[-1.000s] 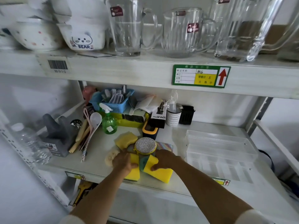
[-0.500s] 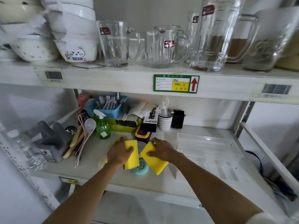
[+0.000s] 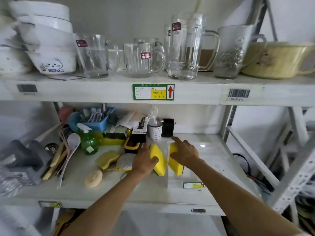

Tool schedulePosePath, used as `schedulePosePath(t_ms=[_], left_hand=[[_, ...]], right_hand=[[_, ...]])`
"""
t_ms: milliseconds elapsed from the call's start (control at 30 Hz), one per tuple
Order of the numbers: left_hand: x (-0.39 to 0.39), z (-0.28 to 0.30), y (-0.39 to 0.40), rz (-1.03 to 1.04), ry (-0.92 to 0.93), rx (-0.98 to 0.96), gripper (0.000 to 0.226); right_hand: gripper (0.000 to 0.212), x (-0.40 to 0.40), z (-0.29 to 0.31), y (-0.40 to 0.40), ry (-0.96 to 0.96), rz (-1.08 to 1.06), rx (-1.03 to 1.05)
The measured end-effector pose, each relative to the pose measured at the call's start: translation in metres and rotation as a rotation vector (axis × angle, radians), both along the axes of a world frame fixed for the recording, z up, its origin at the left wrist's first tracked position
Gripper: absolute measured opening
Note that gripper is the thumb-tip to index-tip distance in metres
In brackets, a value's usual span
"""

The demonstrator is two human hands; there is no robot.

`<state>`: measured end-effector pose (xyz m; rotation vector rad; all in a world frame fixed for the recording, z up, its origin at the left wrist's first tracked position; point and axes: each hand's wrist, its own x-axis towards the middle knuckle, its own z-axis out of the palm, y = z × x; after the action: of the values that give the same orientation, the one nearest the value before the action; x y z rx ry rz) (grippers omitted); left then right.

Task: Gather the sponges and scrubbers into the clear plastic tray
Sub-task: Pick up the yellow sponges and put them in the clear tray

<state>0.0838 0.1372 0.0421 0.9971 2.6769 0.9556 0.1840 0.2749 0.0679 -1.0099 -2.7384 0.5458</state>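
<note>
My left hand (image 3: 144, 162) grips a yellow sponge (image 3: 158, 159) held on edge, just left of the clear plastic tray (image 3: 211, 155). My right hand (image 3: 185, 153) holds a second yellow sponge (image 3: 175, 165) over the tray's left end, index finger stretched out. Left of my hands on the shelf lie a curved yellow sponge (image 3: 107, 158), a silver-topped round scrubber (image 3: 125, 161) and a beige round loofah pad (image 3: 93, 178).
At the back of the shelf stand a green spray bottle (image 3: 88, 142), a blue basket (image 3: 95, 119), a black-and-yellow holder (image 3: 132, 144), a white cup (image 3: 154, 131) and a black box (image 3: 167, 127). Spoons and utensils (image 3: 66, 150) lie left. Glass mugs fill the upper shelf.
Both hands have lifted a yellow sponge each and carried them right, from the sponge pile toward the clear tray. The round scrubber stays behind on the shelf.
</note>
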Motion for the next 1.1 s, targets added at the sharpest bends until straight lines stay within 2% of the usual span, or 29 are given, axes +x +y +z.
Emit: schedulePosePath(t_ms=[100, 200, 333, 533, 800, 1100], left_hand=[[0.013, -0.008, 0.014, -0.053, 0.021, -0.059, 0.087], [0.03, -0.013, 0.024, -0.05, 0.035, -0.086, 0.076], [0.047, -0.017, 0.032, -0.042, 0.042, -0.062, 0.065], [0.058, -0.032, 0.034, -0.056, 0.023, 0.043, 0.065], [0.061, -0.04, 0.04, -0.133, 0.068, 0.026, 0.058], [0.06, -0.057, 0.039, -0.218, -0.003, -0.009, 0.057]], right_hand=[[0.053, 0.013, -0.003, 0.006, 0.013, -0.055, -0.023], [0.044, 0.02, -0.009, 0.008, 0.06, -0.127, -0.106], [0.04, 0.026, -0.019, 0.004, 0.157, -0.186, -0.208], [0.04, 0.028, -0.037, -0.004, 0.211, -0.167, -0.331], [0.03, 0.029, -0.05, -0.003, 0.199, -0.07, -0.303], [0.026, 0.03, -0.065, -0.001, 0.136, -0.042, -0.286]])
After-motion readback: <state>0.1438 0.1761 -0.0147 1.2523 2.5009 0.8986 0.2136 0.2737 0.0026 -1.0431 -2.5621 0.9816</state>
